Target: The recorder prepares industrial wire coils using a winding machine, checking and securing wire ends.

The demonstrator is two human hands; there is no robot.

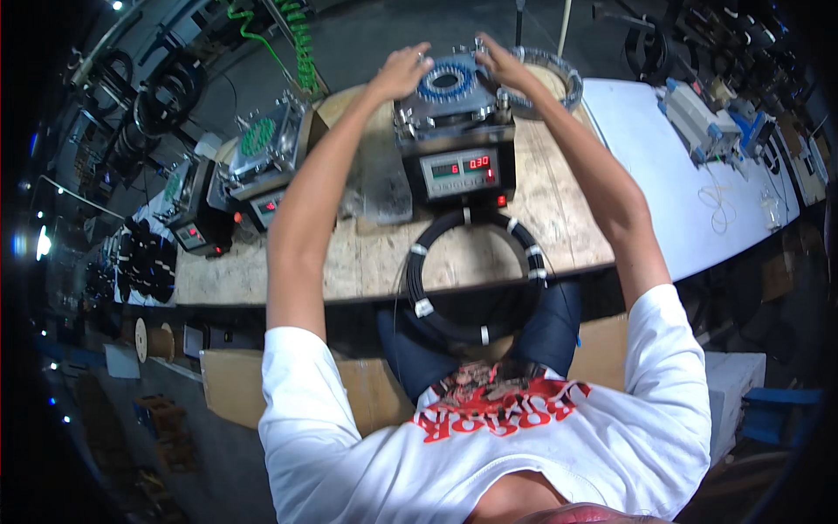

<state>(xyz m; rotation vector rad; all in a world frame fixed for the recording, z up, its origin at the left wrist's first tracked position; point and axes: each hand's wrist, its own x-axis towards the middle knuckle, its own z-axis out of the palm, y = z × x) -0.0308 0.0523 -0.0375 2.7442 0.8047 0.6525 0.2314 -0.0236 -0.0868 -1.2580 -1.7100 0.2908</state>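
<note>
In front of me stands a black benchtop machine with a lit display [460, 172] and a metal top plate [454, 112]. A ring of blue pieces [446, 81] sits on that plate. My left hand [404, 72] is at the plate's far left corner, its fingers curled in on a small metal fitting. At the far right corner, my right hand [506, 68] has thumb and finger closed round a small metal clamp [479, 44]. A coil of black cable [416, 271], bound with white tape, leans at the table's front edge below the machine.
Two similar machines stand to the left, one with a green ring [257, 137]. A clear-wrapped coil [573, 86] lies behind my right forearm. On the white table [642, 196] at right is a grey device [698, 122]. Green coiled hose [301, 52] hangs at the back.
</note>
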